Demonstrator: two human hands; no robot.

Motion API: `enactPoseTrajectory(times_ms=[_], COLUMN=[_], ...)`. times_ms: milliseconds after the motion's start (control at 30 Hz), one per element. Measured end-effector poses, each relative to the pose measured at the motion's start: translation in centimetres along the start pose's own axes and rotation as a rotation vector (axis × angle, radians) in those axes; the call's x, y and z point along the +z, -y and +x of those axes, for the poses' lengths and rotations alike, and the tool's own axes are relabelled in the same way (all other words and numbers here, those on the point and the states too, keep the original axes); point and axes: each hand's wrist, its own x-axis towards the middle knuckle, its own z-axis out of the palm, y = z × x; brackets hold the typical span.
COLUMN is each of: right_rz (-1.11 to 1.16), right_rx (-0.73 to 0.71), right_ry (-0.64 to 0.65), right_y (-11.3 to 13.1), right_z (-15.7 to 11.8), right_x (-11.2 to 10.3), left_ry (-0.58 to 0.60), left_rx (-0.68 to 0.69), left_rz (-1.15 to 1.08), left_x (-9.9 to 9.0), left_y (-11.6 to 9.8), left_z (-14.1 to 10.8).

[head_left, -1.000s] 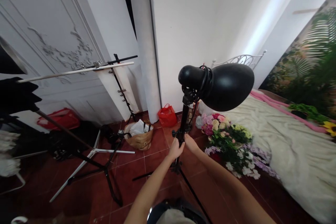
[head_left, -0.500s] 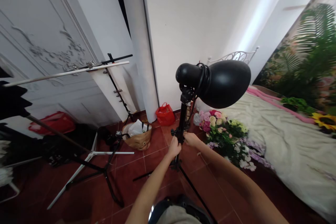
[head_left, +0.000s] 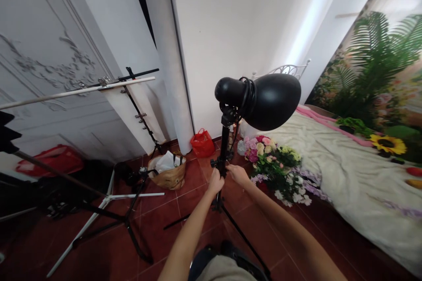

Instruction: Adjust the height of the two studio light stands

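A black light stand (head_left: 224,142) rises upright in front of me, its thin legs spread over the floor. On its top sits a black studio lamp (head_left: 273,101) with a wide dome reflector facing right and a coiled cable (head_left: 248,96) around its neck. My left hand (head_left: 216,182) is wrapped around the stand's pole just under a clamp collar (head_left: 220,164). Against the collar's right side, my right hand (head_left: 238,174) has its fingers pinched together at a small part, probably a knob, which the fingers mostly hide.
Artificial flowers (head_left: 277,162) lie on the floor to the right, beside a bed with a cream cover (head_left: 356,184). Leftward are another tripod (head_left: 127,219), a woven basket (head_left: 169,178) and a red bag (head_left: 202,142). A white roll (head_left: 174,74) leans by the wall.
The view has turned slightly right, so the stand and surroundings appear shifted left. Both hands stay at the collar; the right hand's fingers have shifted slightly.
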Motion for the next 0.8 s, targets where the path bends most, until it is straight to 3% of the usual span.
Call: enactPoseTrajectory(times_ms=[100,167,300,433,500,633,800], right_rz=[0.104,0.152,0.178,0.155,0.206,0.460,0.798], right_rx=[0.090,0.142,0.194,0.211,0.286,0.310,0.184], right_ry=[-0.229,-0.277,-0.236,-0.061,-0.077,-0.340,-0.510], right_y=[1.2,2.3,3.5,2.4,1.7,1.9,5.6], right_z=[-2.3,-3.6,-5.9,-8.3,-8.9,-7.6,-2.7], right_x=[2.7,4.1,6.3,8.6,9.1,6.7,1.2], left_ry=[0.004,0.002,-0.009,-0.023,-0.020,-0.034,-0.047], left_rx=[0.026,0.040,0.019,0.016,0.014,0.006,0.068], left_rz=[-0.008,-0.015,-0.004,0.031,0.039,0.004,-0.165], left_x=[0.2,0.2,0.3,0.4,0.5,0.6,0.5], left_y=[0.2,0.2,0.1,0.2,0.3,0.3,-0.4], left_z=[0.1,0.1,0.0,0.0,0.0,0.1,0.0])
